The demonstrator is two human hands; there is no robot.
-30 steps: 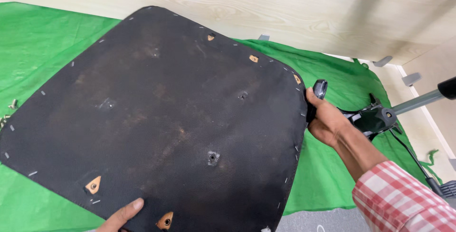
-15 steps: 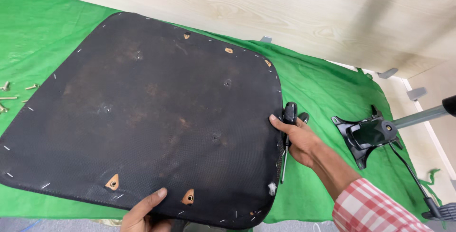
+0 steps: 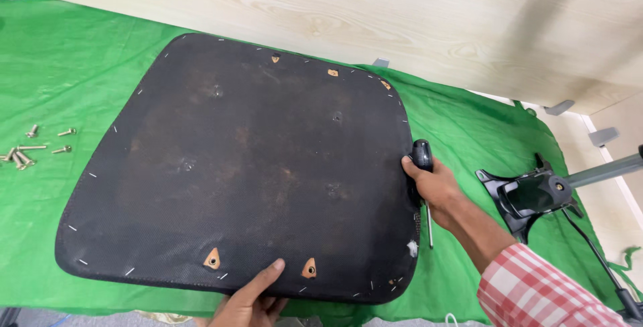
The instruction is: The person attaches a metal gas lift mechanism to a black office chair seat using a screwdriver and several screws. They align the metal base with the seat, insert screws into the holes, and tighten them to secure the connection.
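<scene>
L hand (image 3: 251, 297) cut off; seat panel (image 3: 248, 166)

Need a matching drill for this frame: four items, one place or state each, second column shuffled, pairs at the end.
Items:
1. seat pan
2. screwdriver
3. loose screws
4. chair base mechanism

Places or states:
A. scattered on the green cloth at far left
B. gripped in the right hand
C. lying flat, underside up, left hand on its near edge
D. on the cloth to the right, attached to a grey metal column

Pairs: 1-C, 2-B, 3-A, 4-D
</scene>
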